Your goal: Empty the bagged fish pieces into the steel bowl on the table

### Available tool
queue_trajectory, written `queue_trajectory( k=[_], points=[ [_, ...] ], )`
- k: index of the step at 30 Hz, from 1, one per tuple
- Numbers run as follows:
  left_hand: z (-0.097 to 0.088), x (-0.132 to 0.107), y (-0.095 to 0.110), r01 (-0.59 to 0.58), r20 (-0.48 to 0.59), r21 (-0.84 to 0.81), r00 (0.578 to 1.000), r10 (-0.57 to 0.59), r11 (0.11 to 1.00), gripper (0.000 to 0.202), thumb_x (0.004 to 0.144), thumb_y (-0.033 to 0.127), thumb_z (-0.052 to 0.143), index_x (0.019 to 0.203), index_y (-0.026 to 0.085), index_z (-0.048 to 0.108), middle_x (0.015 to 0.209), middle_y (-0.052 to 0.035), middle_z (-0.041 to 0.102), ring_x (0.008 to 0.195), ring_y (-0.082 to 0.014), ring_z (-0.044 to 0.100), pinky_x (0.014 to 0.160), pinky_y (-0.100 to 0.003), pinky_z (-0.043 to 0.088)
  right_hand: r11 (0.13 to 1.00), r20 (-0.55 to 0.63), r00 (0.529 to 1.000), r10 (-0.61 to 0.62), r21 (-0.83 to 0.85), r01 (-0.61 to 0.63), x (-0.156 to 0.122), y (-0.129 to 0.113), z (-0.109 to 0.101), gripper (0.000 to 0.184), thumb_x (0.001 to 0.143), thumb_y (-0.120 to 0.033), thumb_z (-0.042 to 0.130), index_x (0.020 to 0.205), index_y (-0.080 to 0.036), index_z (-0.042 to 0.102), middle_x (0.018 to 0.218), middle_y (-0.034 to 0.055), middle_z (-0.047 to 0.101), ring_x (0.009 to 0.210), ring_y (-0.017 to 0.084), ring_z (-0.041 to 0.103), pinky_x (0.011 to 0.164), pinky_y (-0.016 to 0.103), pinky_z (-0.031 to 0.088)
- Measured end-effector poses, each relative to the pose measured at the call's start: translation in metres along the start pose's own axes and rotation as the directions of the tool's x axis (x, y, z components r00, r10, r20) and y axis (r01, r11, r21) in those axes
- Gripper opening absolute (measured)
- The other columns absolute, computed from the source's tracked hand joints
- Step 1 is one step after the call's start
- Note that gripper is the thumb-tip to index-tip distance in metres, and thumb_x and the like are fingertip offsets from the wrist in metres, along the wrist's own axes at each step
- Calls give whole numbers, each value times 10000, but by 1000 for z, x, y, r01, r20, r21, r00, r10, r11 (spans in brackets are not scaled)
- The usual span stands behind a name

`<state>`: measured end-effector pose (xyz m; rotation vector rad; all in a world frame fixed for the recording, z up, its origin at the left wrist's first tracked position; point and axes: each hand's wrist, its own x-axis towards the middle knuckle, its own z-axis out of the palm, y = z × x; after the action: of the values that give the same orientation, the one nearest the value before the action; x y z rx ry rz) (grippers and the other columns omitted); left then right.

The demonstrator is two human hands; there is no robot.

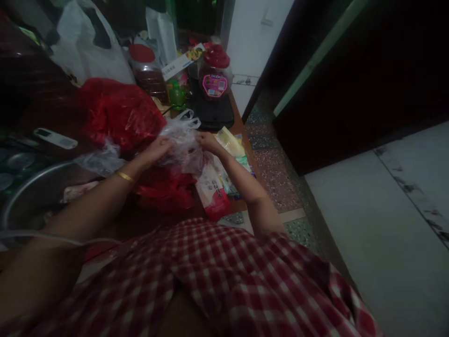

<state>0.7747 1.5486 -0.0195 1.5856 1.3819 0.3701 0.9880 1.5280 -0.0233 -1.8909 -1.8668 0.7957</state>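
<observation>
While both hands, left hand [159, 147] and right hand [206, 140], pinch the clear plastic bag [182, 142] near the table's right edge [242, 126], it's mid-opening, so next probably needs spreading its mouth.

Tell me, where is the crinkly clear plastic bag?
In the head view, the crinkly clear plastic bag sits mid-table between the left hand and right hand, beside the big red plastic bag.

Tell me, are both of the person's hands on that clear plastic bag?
Yes, the left hand and the right hand both grip the clear plastic bag, one at each side, above the red bag.
</observation>
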Motion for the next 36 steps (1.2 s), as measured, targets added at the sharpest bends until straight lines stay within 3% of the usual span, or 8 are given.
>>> queue_trajectory(
  k=[3, 7, 13, 18, 23, 28, 32, 36],
  points=[
    [20, -1, 7, -204, 94, 469, 979, 180, 859, 847, 774, 507, 756, 1462, 123, 444, 1155, -154, 631, 1054, -289, 587, 877, -350, 460, 993, -7, 999, -38, -113, 36, 3, -14, -10, 301, 999, -185, 418, 957, -73, 694, 1023, 106, 711, 1001, 192, 630, 928, 288, 433],
    [37, -1, 12, -265, 116, 765, 953, 279, 587, 420, 874, 395, 650, 1159, 87, 668, 1194, -186, 611, 1201, -350, 500, 992, -389, 393, 986, -67, 992, -106, -140, 96, 2, -14, -28, 330, 1016, -218, 403, 1057, -29, 671, 1081, 103, 688, 1116, 219, 605, 965, 295, 394],
    [18, -1, 28, -155, -154, 482, 954, 258, 862, 335, 988, 323, 468, 1073, 57, 653, 817, -29, 572, 759, -129, 422, 769, -224, 358, 944, 108, 981, 159, -308, -119, -47, 49, -7, 417, 1005, -419, 499, 1097, -63, 695, 1197, 212, 684, 1130, 298, 630, 939, 344, 455],
    [30, -7, 50, -226, -182, 388, 931, 315, 893, 278, 971, 283, 465, 997, 73, 646, 739, 3, 484, 693, -114, 375, 659, -243, 300, 948, 55, 974, 222, -244, -202, -69, 80, 14, 289, 944, -286, 546, 1150, -128, 674, 1165, 145, 708, 1074, 259, 649, 909, 335, 472],
    [73, -32, 36, -284, -67, 476, 932, 356, 833, 265, 959, 258, 472, 913, 103, 683, 865, -88, 649, 780, -178, 522, 728, -296, 378, 984, -197, 972, 129, 149, -100, -119, 90, -41, 198, 869, -339, 472, 788, -185, 567, 844, 76, 683, 828, 188, 633, 760, 307, 494],
    [87, -36, 21, -278, -44, 509, 937, 347, 815, 296, 981, 237, 447, 1102, 122, 690, 1114, -149, 685, 1035, -243, 617, 880, -341, 443, 945, -492, 850, 187, 328, -19, -173, 78, -111, 311, 818, -591, 567, 825, -287, 500, 728, 50, 624, 528, 173, 527, 514, 318, 426],
    [78, -75, 39, -418, -125, 415, 853, 506, 808, 450, 959, 275, 522, 1385, 133, 543, 1435, -195, 524, 1346, -298, 474, 1093, -433, 369, 990, -159, 984, -75, 104, 93, -191, 19, -110, 291, 829, -576, 600, 767, -292, 585, 671, 55, 630, 546, 193, 582, 515, 320, 457],
    [74, -130, 47, -717, 73, 31, 697, 714, 697, 715, 920, 477, 614, 1506, 129, 400, 1337, -169, 613, 1244, -289, 559, 1086, -415, 385, 938, 295, 892, -342, 49, 343, -187, -37, -75, 279, 935, -418, 522, 785, -226, 658, 723, 39, 708, 611, 161, 647, 590, 272, 491]
  ],
)
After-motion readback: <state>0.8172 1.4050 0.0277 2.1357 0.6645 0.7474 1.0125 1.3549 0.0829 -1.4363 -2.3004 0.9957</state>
